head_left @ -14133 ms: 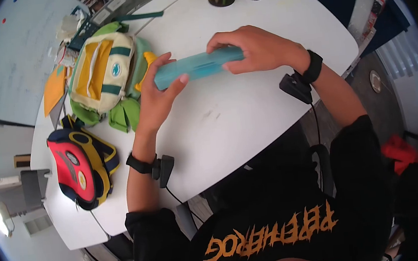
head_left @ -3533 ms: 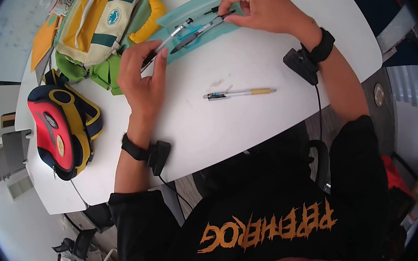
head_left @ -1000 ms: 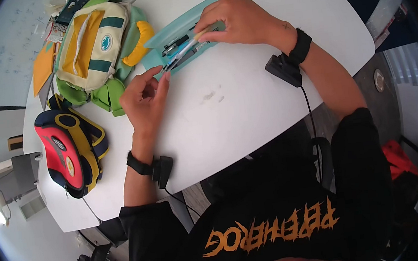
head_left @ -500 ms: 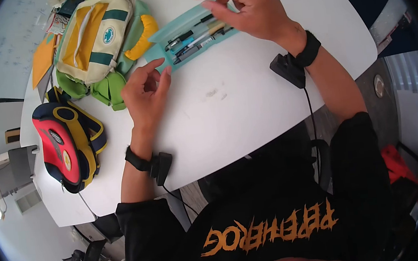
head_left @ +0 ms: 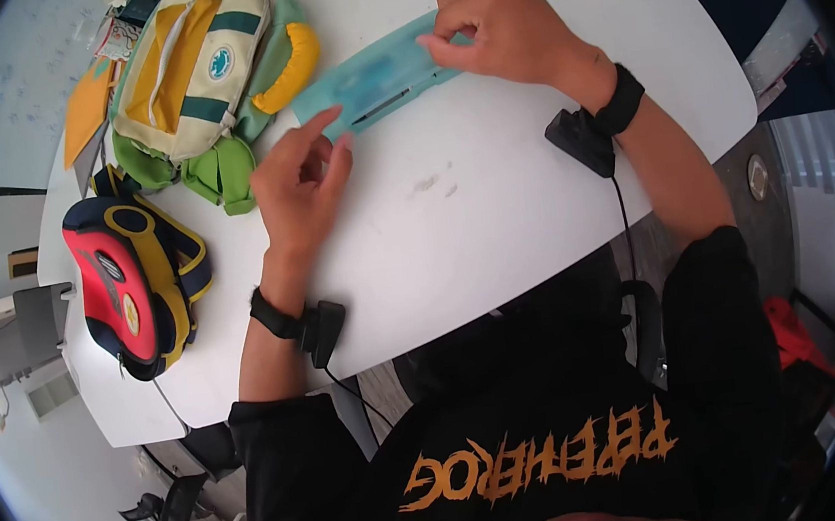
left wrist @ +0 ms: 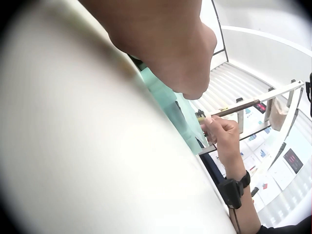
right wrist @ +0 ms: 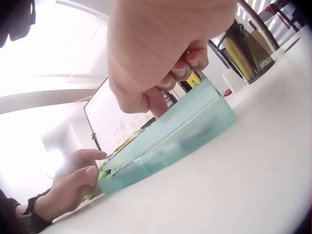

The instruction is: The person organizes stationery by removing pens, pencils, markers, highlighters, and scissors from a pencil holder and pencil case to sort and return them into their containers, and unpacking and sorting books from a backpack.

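The translucent teal pencil case [head_left: 369, 74] lies on the table with its lid [right wrist: 165, 124] lowered most of the way, a narrow gap showing at the left end. Dark, slender shapes like pens show inside. My right hand [head_left: 516, 30] grips the lid near the right end, thumb on its surface and the other fingers curled; part of this contact is hidden. My left hand [head_left: 300, 186] is at the case's left end, thumb and index finger apart, the index fingertip over the near corner; whether it touches cannot be told.
A cream, green and yellow bag [head_left: 193, 71] stands close to the case's left end. A red, navy and yellow bag [head_left: 129, 288] is at the table's left side. An orange envelope [head_left: 87, 111] lies beyond. In the right wrist view, a mesh pen holder [right wrist: 246, 53] stands behind the case.
Pens earlier handled, including one lying on the table, were put into the open case. Since half a second ago the lid has come down over them, and my right hand has moved slightly lower with it.
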A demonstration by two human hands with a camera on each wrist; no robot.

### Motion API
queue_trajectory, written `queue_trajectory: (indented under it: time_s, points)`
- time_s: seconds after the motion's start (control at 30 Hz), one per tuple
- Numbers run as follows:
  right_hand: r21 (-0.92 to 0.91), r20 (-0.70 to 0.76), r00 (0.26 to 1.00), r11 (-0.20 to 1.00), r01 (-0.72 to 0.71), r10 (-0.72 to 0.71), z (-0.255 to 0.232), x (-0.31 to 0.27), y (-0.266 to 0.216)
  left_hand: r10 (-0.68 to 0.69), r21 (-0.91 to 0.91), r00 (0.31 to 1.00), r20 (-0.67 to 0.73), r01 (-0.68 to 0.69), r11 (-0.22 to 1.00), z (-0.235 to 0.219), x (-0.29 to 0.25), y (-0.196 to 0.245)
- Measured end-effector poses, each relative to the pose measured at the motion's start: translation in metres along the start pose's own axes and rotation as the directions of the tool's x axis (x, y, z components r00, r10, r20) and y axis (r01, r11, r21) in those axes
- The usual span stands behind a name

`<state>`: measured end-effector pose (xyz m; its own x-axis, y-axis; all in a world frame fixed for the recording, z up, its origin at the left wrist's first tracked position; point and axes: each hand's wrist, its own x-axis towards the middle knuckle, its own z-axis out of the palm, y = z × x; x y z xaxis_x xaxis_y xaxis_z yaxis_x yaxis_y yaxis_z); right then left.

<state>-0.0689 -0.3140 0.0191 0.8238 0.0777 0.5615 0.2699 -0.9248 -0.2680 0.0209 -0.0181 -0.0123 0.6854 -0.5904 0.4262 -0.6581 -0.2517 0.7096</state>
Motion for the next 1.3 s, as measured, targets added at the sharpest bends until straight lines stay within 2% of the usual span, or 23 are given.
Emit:
queue_trajectory:
  time_s: [0.07,0.17,0.3,0.37,0.43,0.63,0.7,0.8,0.93,1.0,1.2,1.3]
  points:
    - [0.035,0.014,0.999,0.998,-0.053,0.052,0.001,0.000,-0.001,0.072,0.045,0.994,0.088,-0.076,0.996,-0.001,0.000,0.005]
    - [0.052,0.014,1.000,0.998,-0.022,0.021,0.001,0.000,0.001,0.123,0.079,0.987,0.107,-0.131,0.988,0.001,0.000,0.004]
    - [0.021,-0.003,1.000,0.999,-0.027,0.027,0.003,0.001,0.000,0.104,0.137,0.985,0.138,-0.123,0.983,-0.002,0.002,0.010]
    - [0.099,-0.054,0.999,0.995,0.001,0.005,0.006,0.000,-0.003,0.104,0.161,0.981,0.160,-0.131,0.978,-0.002,0.002,0.007]
    - [0.089,-0.019,0.999,0.995,-0.037,0.039,0.006,-0.001,-0.003,0.103,0.150,0.984,0.145,-0.125,0.981,0.000,0.002,0.008]
    - [0.035,-0.043,0.999,0.999,0.003,-0.002,0.009,-0.001,0.002,0.088,0.154,0.983,0.159,-0.113,0.982,-0.002,0.000,0.008]
    - [-0.042,-0.027,0.998,0.997,0.061,-0.062,0.016,-0.003,0.007,0.082,0.161,0.980,0.180,-0.112,0.981,-0.001,-0.001,0.007]
    - [-0.026,0.030,0.999,1.000,0.017,-0.016,0.021,-0.004,0.008,0.090,0.168,0.980,0.178,-0.121,0.978,-0.002,-0.003,0.010]
    - [0.003,0.003,0.999,0.999,0.049,-0.049,0.022,-0.005,0.013,0.041,0.163,0.982,0.182,-0.071,0.984,-0.001,0.000,0.011]
    - [0.031,0.057,0.998,0.999,0.033,-0.035,0.021,-0.005,0.011,0.012,0.176,0.982,0.187,-0.046,0.983,-0.001,-0.006,0.011]
    - [0.072,0.041,0.999,0.997,0.026,-0.029,0.023,-0.005,0.009,0.051,0.169,0.982,0.180,-0.082,0.982,0.000,-0.002,0.010]
    - [0.072,0.061,0.997,0.996,0.048,-0.052,0.023,-0.006,0.009,0.023,0.183,0.982,0.189,-0.059,0.981,0.000,-0.008,0.009]
